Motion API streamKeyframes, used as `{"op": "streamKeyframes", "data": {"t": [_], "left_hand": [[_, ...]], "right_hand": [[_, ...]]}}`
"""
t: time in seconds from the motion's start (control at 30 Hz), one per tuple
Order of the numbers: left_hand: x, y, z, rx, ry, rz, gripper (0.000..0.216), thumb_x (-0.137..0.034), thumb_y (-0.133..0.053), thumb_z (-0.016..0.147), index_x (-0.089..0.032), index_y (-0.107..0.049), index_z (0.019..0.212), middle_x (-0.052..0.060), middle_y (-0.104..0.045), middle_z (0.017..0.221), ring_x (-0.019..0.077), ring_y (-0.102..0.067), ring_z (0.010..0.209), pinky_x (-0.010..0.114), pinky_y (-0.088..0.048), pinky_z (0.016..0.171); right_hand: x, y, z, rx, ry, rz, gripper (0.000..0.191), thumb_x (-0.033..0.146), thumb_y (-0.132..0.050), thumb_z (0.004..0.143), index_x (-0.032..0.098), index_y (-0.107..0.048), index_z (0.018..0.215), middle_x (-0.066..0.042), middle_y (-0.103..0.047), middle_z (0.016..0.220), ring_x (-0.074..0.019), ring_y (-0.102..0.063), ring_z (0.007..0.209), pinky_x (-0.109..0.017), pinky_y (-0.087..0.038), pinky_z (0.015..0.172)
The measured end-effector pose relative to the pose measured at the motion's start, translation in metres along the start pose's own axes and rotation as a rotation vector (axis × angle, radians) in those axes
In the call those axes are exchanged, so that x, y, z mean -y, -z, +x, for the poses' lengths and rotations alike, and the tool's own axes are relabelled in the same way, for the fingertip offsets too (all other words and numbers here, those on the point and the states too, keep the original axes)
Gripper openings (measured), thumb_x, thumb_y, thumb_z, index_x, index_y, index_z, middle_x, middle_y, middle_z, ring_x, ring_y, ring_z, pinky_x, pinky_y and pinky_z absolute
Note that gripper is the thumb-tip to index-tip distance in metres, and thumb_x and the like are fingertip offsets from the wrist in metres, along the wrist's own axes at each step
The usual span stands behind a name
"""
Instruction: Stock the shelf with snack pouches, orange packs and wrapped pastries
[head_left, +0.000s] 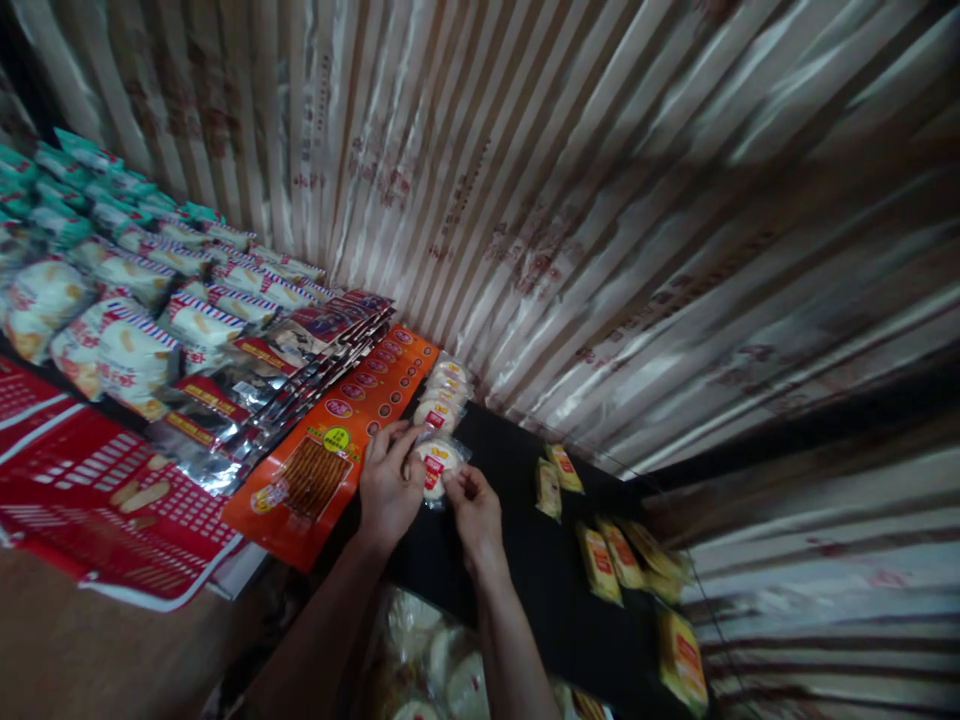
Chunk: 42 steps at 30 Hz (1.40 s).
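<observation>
A round white cracker in a clear wrapper with a red and yellow label (433, 470) lies at the near end of a row of similar wrapped crackers (442, 392) on the black shelf (499, 455). My left hand (391, 485) grips its left edge, with the fingers curled and the thumb beside the wrapper. At its right edge my right hand (478, 510) pinches the wrapper between thumb and fingers. An orange snack packet (322, 465) lies just left of my left hand.
Red basket (97, 500) at left. Silver-and-dark packets (255, 385), white bags (135, 350) and green bags (97, 190) fill the left shelf. Small yellow packets (600, 560) lie at right. Below the shelf is a clear bag of round items (435, 655). Pleated sheeting (525, 220) hangs behind.
</observation>
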<state>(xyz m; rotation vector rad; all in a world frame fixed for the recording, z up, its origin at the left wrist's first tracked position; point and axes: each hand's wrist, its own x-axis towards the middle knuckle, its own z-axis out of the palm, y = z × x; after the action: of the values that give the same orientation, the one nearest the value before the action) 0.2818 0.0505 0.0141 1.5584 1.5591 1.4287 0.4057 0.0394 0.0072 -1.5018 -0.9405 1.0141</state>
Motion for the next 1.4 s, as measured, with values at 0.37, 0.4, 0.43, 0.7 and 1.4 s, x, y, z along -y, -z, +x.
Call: {"op": "streamKeyframes", "data": {"t": [0.37, 0.4, 0.43, 0.7, 1.4], "left_hand": [[0.001, -0.03, 0.011, 0.086, -0.013, 0.338, 0.028, -0.014, -0.048, 0.081, -0.019, -0.066, 0.103, 0.01, -0.058, 0.108, 0.0238, -0.051, 0.1, 0.035, -0.046, 0.086], [0.001, -0.03, 0.012, 0.095, -0.007, 0.359, 0.028, -0.015, -0.049, 0.081, -0.02, -0.066, 0.102, 0.009, -0.058, 0.108, 0.0235, -0.052, 0.099, 0.034, -0.047, 0.084], [0.002, -0.03, 0.014, 0.103, -0.004, 0.379, 0.027, -0.016, -0.049, 0.081, -0.021, -0.066, 0.101, 0.009, -0.058, 0.107, 0.0232, -0.052, 0.099, 0.033, -0.047, 0.081], [-0.002, -0.035, 0.018, 0.072, -0.001, 0.47, 0.022, -0.021, -0.049, 0.08, -0.02, -0.069, 0.091, 0.009, -0.059, 0.104, 0.0242, -0.053, 0.095, 0.032, -0.046, 0.074], [-0.055, -0.012, -0.151, 0.799, -0.298, -0.048, 0.033, -0.006, -0.037, 0.077, -0.02, -0.063, 0.092, 0.006, -0.059, 0.096, 0.0152, -0.058, 0.088, 0.025, -0.046, 0.082]], "right_hand": [[-0.01, -0.015, 0.046, -0.054, 0.11, -0.288, 0.027, 0.041, -0.061, 0.068, 0.02, -0.065, 0.085, 0.0, -0.066, 0.071, -0.0159, -0.058, 0.065, -0.027, -0.044, 0.064], [-0.01, -0.016, 0.046, -0.072, 0.115, -0.327, 0.027, 0.041, -0.06, 0.069, 0.02, -0.065, 0.086, 0.0, -0.066, 0.072, -0.0161, -0.058, 0.065, -0.027, -0.044, 0.064], [-0.009, -0.017, 0.046, -0.094, 0.12, -0.369, 0.027, 0.04, -0.06, 0.069, 0.02, -0.064, 0.087, 0.0, -0.066, 0.073, -0.0163, -0.058, 0.065, -0.027, -0.044, 0.064], [-0.009, -0.024, 0.042, -0.178, 0.101, -0.479, 0.036, 0.042, -0.057, 0.073, 0.017, -0.057, 0.1, -0.003, -0.063, 0.083, -0.0143, -0.056, 0.062, -0.026, -0.043, 0.059], [-0.053, 0.167, -0.195, -0.42, 0.01, -0.521, 0.036, 0.052, -0.06, 0.071, 0.02, -0.068, 0.087, -0.01, -0.066, 0.093, -0.024, -0.061, 0.08, -0.038, -0.049, 0.071]]}}
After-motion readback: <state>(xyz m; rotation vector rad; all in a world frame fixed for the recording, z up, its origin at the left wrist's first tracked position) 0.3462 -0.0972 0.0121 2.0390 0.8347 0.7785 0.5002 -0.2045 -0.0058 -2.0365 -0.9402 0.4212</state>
